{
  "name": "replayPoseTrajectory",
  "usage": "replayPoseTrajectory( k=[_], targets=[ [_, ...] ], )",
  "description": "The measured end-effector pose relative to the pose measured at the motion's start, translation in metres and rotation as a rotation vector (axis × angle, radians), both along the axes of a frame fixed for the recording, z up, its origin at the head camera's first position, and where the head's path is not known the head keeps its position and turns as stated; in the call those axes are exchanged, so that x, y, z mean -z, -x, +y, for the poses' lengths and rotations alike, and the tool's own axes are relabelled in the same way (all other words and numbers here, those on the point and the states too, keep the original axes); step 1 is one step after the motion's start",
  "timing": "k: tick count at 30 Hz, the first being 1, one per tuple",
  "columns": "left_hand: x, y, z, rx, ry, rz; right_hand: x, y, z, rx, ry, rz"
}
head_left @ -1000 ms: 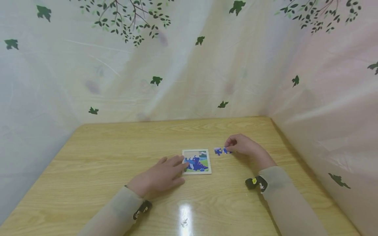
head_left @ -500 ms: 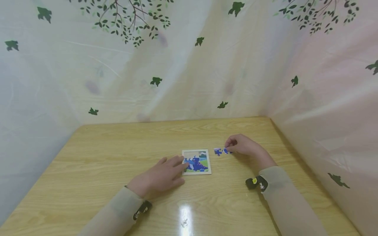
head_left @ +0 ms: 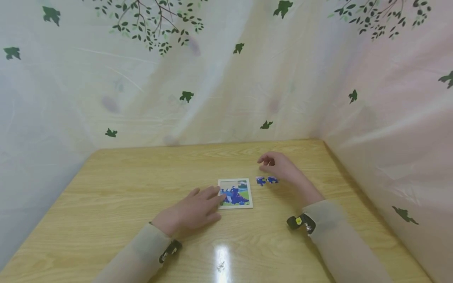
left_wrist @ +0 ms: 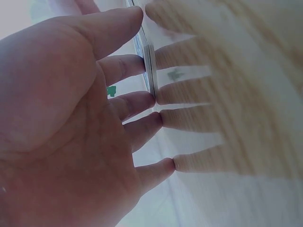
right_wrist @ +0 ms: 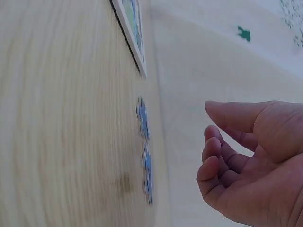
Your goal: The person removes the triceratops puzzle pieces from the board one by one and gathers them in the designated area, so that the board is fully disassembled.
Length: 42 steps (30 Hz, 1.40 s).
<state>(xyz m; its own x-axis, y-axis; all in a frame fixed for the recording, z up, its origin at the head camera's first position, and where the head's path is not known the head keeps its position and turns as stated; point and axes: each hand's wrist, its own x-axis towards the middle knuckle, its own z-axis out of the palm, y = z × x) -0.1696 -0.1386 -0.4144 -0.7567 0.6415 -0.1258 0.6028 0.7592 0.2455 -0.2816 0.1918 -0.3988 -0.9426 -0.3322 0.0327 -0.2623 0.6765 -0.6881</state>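
Observation:
A small white-framed jigsaw puzzle (head_left: 229,184) with a blue dinosaur picture lies on the table; bare backing shows along its upper left. My left hand (head_left: 192,208) rests with fingers spread at the left side of the puzzle, its fingertips over the frame's edge. In the left wrist view, the fingers (left_wrist: 135,102) reach down to the tabletop along that edge. To the right of the frame lie two blue puzzle pieces (head_left: 260,181), side by side. Just above and behind them hovers my right hand (head_left: 279,167), fingers loosely bent, thumb apart, holding nothing.
The wooden table (head_left: 141,177) runs back to a pale curtain (head_left: 219,78) printed with leaves and branches. Another curtain side (head_left: 389,118) borders the table's right edge. Black bands with small devices sit at both sleeve cuffs.
My right hand has let go of the right-hand puzzle piece and moved up and to the left, leaving both pieces on the table in full view. My left hand stays in place.

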Motion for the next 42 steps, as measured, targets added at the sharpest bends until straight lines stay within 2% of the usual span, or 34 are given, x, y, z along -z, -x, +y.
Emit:
replayPoseTrajectory(
  k=[4, 9, 19, 29, 42],
  targets=[
    [0.000, 0.000, 0.000, -0.007, -0.002, -0.006, 0.002, -0.005, -0.018, -0.075, -0.005, -0.023],
    [0.001, 0.000, -0.001, -0.008, 0.004, -0.003, 0.008, -0.013, -0.035, -0.115, -0.038, -0.063],
    [0.002, -0.001, 0.000, -0.007, -0.013, -0.009, 0.011, -0.018, -0.053, -0.231, -0.142, -0.068],
    [-0.001, 0.001, 0.001, -0.002, 0.000, 0.001, 0.011, -0.017, -0.056, -0.239, -0.274, -0.005],
    [0.000, 0.001, 0.000, 0.002, 0.005, 0.009, 0.010, -0.020, -0.061, -0.242, -0.283, -0.005]
  ],
)
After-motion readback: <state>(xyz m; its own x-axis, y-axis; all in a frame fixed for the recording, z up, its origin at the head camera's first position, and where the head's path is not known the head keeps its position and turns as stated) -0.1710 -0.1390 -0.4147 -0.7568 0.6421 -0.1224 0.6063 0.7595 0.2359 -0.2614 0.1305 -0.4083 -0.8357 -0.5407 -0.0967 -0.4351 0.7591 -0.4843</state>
